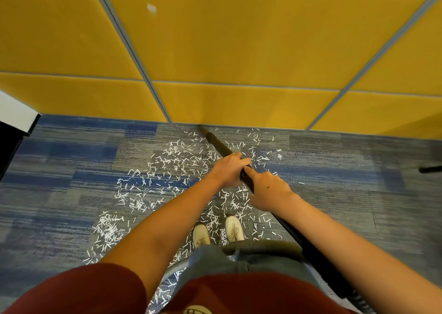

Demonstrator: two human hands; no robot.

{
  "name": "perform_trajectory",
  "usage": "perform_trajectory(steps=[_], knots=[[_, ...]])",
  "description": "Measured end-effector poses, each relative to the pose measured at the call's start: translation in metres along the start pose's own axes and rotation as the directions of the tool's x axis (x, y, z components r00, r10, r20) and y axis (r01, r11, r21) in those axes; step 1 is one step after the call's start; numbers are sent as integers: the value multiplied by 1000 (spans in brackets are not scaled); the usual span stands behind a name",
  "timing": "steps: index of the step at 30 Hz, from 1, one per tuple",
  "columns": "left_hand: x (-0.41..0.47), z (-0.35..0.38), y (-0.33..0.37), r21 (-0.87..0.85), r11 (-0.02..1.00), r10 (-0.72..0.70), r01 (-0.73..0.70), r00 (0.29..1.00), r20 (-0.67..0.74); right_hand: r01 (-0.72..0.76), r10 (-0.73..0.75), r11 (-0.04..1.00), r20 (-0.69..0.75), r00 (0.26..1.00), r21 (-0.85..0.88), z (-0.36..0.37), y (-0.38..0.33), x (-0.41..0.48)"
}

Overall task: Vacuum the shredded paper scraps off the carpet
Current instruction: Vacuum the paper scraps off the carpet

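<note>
Both hands, left hand (229, 170) ahead of right hand (267, 191), are gripping the vacuum wand (218, 145); sweeping is barely starting, and paper scraps (167, 165) left of them likely need passes next.

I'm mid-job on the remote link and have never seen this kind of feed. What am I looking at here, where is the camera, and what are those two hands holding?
There is no machine, just a person wearing one wide-angle camera on the head, looking down past their own arms. The left hand and the right hand both grip a black vacuum tube, left hand further forward. The tube's tip reaches the foot of the yellow wall panels. A grey hose curves in front of the person's legs. White paper scraps lie scattered over the blue-grey carpet, thickest to the left and around the white shoes. Most scraps are not yet picked up.
</note>
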State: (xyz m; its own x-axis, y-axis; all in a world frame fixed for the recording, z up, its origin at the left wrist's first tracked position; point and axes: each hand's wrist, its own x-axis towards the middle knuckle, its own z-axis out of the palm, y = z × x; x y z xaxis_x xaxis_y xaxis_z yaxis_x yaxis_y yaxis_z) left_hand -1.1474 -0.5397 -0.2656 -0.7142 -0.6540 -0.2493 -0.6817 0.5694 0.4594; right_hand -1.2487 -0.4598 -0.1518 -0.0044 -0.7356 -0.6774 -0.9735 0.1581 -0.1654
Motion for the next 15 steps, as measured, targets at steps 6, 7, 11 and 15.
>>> perform_trajectory(steps=[6, 7, 11, 15], knots=[[-2, 4, 9, 37, 998, 57, -58, 998, 28, -29, 30, 999, -13, 999, 23, 7, 3, -10], [-2, 4, 9, 45, 997, 62, -63, 998, 26, -31, 32, 999, -8, 999, 26, 8, 2, -12], [-8, 5, 4, 73, 995, 61, -64, 997, 45, -31, 30, 999, 24, 999, 27, 9, -5, -14], [-21, 1, -5, 109, 993, 48, -51, 998, 30, 13, -13, 1000, 49, 999, 6, 10, -16, -16]])
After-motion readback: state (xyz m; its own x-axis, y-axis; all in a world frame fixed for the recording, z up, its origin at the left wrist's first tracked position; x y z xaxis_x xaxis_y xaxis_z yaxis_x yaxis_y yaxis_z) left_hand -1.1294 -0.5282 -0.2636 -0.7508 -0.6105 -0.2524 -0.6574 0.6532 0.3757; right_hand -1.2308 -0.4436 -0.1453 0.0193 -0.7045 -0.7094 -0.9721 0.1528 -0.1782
